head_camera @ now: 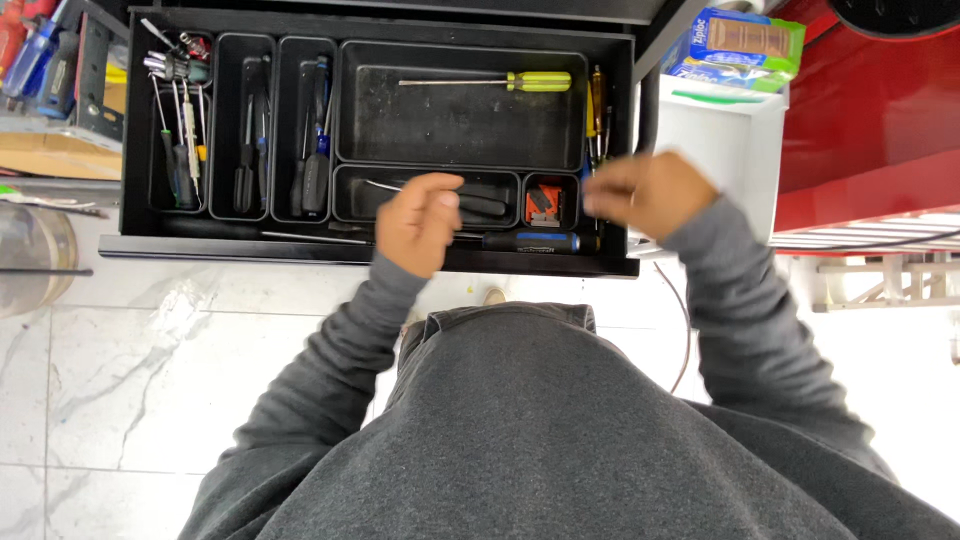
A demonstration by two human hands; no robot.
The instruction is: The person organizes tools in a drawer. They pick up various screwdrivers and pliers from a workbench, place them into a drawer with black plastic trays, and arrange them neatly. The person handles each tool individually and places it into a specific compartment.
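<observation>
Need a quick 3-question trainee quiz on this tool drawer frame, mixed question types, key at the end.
1. True or false: the yellow-handled screwdriver lies alone in the large compartment of the drawer.
2. Which hand is over the small front compartment holding dark handles? A) left hand B) right hand C) neither
3. Fill in: the blue-and-black screwdriver lies along the drawer's ____ edge, nearest the person.

Key
1. True
2. A. The right hand is blurred at the drawer's right end; what its fingers hold cannot be told.
3. Front
</observation>
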